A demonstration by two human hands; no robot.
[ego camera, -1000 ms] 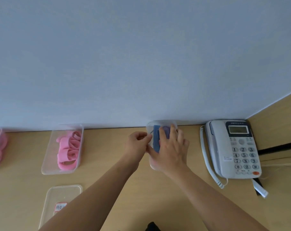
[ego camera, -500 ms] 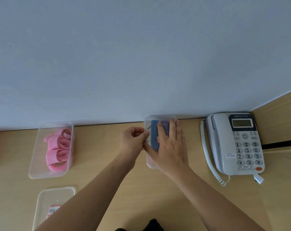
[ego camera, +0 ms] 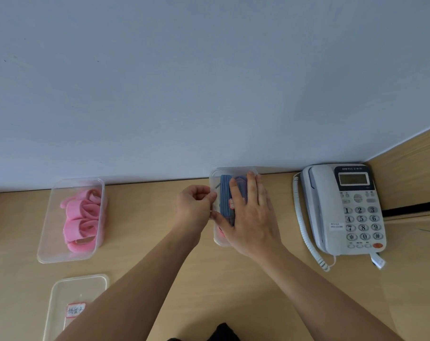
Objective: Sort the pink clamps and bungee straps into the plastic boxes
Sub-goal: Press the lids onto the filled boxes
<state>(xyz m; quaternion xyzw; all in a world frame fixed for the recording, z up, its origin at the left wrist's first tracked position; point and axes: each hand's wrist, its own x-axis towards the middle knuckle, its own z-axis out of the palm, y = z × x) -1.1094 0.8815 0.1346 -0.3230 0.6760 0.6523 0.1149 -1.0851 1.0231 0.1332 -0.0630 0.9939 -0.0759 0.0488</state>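
Note:
A clear plastic box (ego camera: 233, 170) stands against the wall with blue striped bungee straps (ego camera: 225, 193) inside and a red-bordered label on top. My right hand (ego camera: 251, 217) lies flat on the top of this box with straight fingers. My left hand (ego camera: 195, 205) is curled at the box's left edge, its fingertips pinching the rim there. To the left, an open clear box (ego camera: 68, 258) holds several pink clamps (ego camera: 82, 217).
A loose clear lid (ego camera: 78, 289) with a red-bordered label lies at the front left of the wooden desk (ego camera: 147, 230). A grey desk phone (ego camera: 344, 210) with a coiled cord sits to the right of the strap box. A wooden side panel (ego camera: 413, 168) closes the right.
The view has shifted, and a second box of pink clamps at the far left has left the frame. Both hands stay at the strap box, the right hand now lying flatter on it.

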